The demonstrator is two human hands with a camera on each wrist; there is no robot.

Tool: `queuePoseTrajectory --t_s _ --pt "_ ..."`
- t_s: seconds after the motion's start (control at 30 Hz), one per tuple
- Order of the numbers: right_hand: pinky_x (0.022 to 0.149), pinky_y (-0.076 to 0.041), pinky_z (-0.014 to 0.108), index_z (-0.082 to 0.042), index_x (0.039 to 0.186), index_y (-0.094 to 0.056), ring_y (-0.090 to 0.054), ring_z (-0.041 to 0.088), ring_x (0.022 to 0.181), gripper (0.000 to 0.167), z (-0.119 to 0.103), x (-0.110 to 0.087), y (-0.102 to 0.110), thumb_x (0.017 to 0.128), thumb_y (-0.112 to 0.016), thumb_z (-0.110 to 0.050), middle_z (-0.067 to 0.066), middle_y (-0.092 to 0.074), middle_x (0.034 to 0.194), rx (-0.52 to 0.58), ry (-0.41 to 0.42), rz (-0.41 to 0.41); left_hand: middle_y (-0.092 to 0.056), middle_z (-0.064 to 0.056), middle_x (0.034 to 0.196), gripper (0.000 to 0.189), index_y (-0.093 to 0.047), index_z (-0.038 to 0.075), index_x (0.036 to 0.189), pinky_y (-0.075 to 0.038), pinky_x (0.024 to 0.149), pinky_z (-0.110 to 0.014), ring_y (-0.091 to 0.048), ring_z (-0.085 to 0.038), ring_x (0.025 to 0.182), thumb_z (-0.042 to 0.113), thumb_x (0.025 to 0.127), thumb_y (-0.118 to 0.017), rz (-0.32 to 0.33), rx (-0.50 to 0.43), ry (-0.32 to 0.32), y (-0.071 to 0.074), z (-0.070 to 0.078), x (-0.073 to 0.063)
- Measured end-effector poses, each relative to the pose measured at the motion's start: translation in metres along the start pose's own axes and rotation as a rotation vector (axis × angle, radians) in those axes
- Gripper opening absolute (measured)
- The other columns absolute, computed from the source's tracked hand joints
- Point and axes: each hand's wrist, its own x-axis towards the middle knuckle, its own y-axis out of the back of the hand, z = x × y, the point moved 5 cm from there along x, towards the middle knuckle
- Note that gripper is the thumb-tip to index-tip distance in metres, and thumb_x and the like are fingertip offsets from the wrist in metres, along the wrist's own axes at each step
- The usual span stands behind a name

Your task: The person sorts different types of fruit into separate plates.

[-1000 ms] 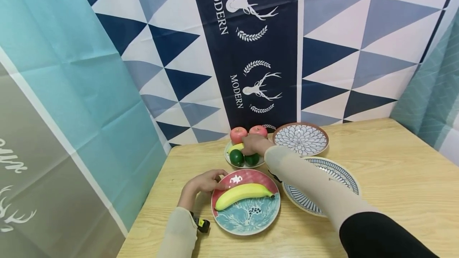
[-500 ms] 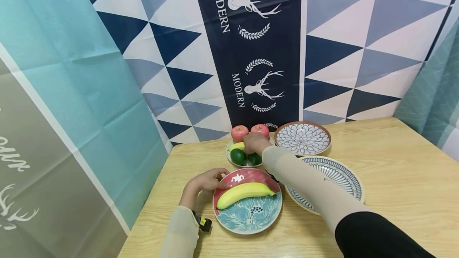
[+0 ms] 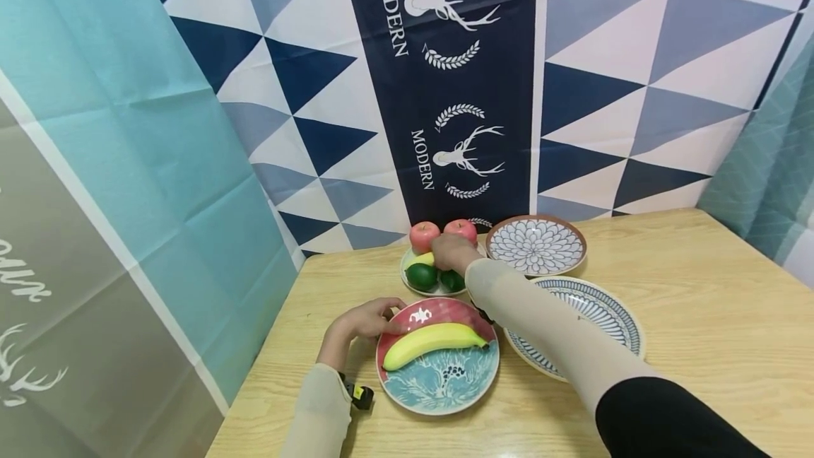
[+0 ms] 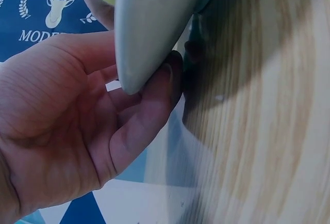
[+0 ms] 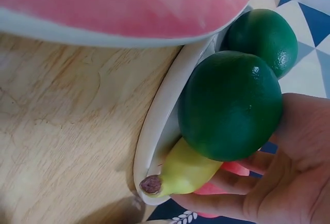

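My left hand (image 3: 365, 318) pinches the left rim of a red-and-blue plate (image 3: 413, 391); in the left wrist view its fingers curl under the edge. A yellow banana (image 3: 439, 341) lies across this plate. Farther back, my right hand (image 3: 454, 254) reaches into a small white plate (image 5: 154, 146) of fruit. In the right wrist view its fingers curl at the side of a second banana (image 5: 191, 170), and the thumb's end is hidden behind a smooth dark green fruit (image 5: 232, 105). Another green fruit (image 5: 265, 41) sits beside that one.
Two red apples (image 3: 424, 237) (image 3: 461, 230) sit at the back of the small plate. A brown-rimmed floral plate (image 3: 537, 247) stands at the back right. A blue-patterned plate (image 3: 591, 309) lies partly under my right forearm. Patterned cloth (image 3: 305, 90) hangs behind the wooden table (image 3: 712, 316).
The left green fruit has turned slightly in the small plate. My right hand stays at the second banana, and my left hand keeps hold of the red-and-blue plate.
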Motion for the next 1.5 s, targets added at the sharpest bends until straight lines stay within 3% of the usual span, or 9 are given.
queuePoseTrajectory --t_s 0.17,0.33,0.5,0.67,0.8,0.87,1.1,1.4,1.5 --pt "0.072 -0.056 0.044 -0.010 0.108 -0.072 -0.064 0.029 0.084 0.015 0.005 0.009 -0.009 0.097 -0.063 -0.012 0.014 -0.067 0.105 0.006 0.068 0.013 -0.064 -0.007 0.102 0.021 -0.067 0.020 0.122 -0.050 0.063 -0.032 -0.060 -0.022 0.083 0.021 0.101 -0.072 -0.004 -0.009 0.000 -0.005 -0.002 -0.002" --pt "0.070 -0.056 0.039 -0.011 0.102 -0.072 -0.065 0.027 0.082 0.008 0.002 -0.006 -0.004 0.097 -0.066 -0.014 0.012 -0.068 0.105 0.018 0.087 0.055 -0.064 -0.006 0.099 0.021 -0.067 0.020 0.122 -0.048 0.060 -0.031 -0.058 -0.020 0.073 0.021 0.101 -0.071 -0.006 -0.010 -0.006 -0.006 -0.002 -0.003" --pt "0.076 -0.055 0.037 -0.014 0.122 -0.071 -0.063 0.025 0.087 0.023 -0.004 -0.027 0.010 0.099 -0.066 -0.013 0.012 -0.066 0.113 -0.009 0.108 0.112 -0.064 -0.006 0.098 0.021 -0.067 0.020 0.123 -0.047 0.058 -0.030 -0.056 -0.018 0.069 0.021 0.102 -0.070 0.004 0.008 -0.020 -0.004 0.002 -0.004" --pt "0.092 -0.053 0.044 -0.014 0.136 -0.065 -0.063 0.026 0.101 0.040 -0.011 -0.033 0.019 0.099 -0.075 -0.026 0.012 -0.069 0.122 -0.111 0.177 0.164 -0.065 -0.006 0.097 0.024 -0.066 0.017 0.125 -0.047 0.057 -0.030 -0.056 -0.018 0.067 0.021 0.102 -0.070 -0.006 0.001 -0.027 -0.002 0.004 -0.007" --pt "0.091 -0.055 0.047 -0.012 0.137 -0.064 -0.062 0.027 0.105 0.050 -0.014 -0.036 0.024 0.093 -0.083 -0.027 0.014 -0.067 0.124 -0.098 0.194 0.172 -0.065 -0.006 0.095 0.026 -0.066 0.015 0.127 -0.048 0.058 -0.030 -0.057 -0.016 0.067 0.020 0.102 -0.070 -0.003 -0.003 -0.036 0.000 0.003 -0.007" --pt "0.089 -0.055 0.045 -0.013 0.141 -0.062 -0.062 0.027 0.104 0.051 -0.015 -0.040 0.027 0.094 -0.081 -0.021 0.015 -0.066 0.124 -0.089 0.189 0.173 -0.065 -0.006 0.095 0.026 -0.065 0.015 0.127 -0.048 0.057 -0.029 -0.057 -0.016 0.067 0.020 0.102 -0.071 -0.002 -0.006 -0.041 0.000 0.003 -0.007" --pt "0.084 -0.054 0.041 -0.017 0.150 -0.058 -0.061 0.026 0.098 0.046 -0.016 -0.059 0.036 0.105 -0.062 -0.010 0.013 -0.067 0.124 -0.069 0.202 0.212 -0.066 -0.006 0.099 0.027 -0.065 0.015 0.127 -0.050 0.060 -0.031 -0.060 -0.018 0.072 0.020 0.101 -0.071 -0.010 -0.007 -0.031 -0.002 0.005 -0.006" --pt "0.078 -0.051 0.040 -0.013 0.137 -0.064 -0.060 0.025 0.085 0.032 -0.023 -0.080 0.038 0.105 -0.061 -0.010 0.009 -0.067 0.108 -0.048 0.253 0.285 -0.066 -0.007 0.103 0.027 -0.066 0.018 0.126 -0.052 0.067 -0.032 -0.062 -0.021 0.083 0.022 0.101 -0.072 0.002 0.007 -0.007 -0.003 0.006 -0.007" --pt "0.080 -0.054 0.042 -0.014 0.136 -0.065 -0.061 0.024 0.088 0.030 -0.025 -0.085 0.038 0.107 -0.063 -0.019 0.009 -0.068 0.111 -0.059 0.273 0.301 -0.066 -0.007 0.102 0.026 -0.066 0.019 0.125 -0.052 0.066 -0.032 -0.062 -0.021 0.081 0.022 0.101 -0.072 0.001 -0.002 -0.008 -0.004 0.005 -0.007"
